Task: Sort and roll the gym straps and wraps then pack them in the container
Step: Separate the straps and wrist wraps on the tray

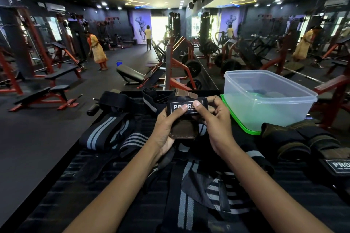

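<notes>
Keep the labelled black wrist strap [186, 108], held above the tabletop [117, 172] just left of the clear container [269, 100], wound tight; left hand [166, 126] and right hand [214, 119] both clamped on it, thumbs pressing the label; tuck the brown leather flap [182, 128] inward before packing

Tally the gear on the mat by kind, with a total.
Striped black-and-grey wraps, loose or rolled: 4
Leather-padded branded grips: 3, one in the left hand and right hand
Clear container: 1
Green lid: 1
Total: 9
</notes>
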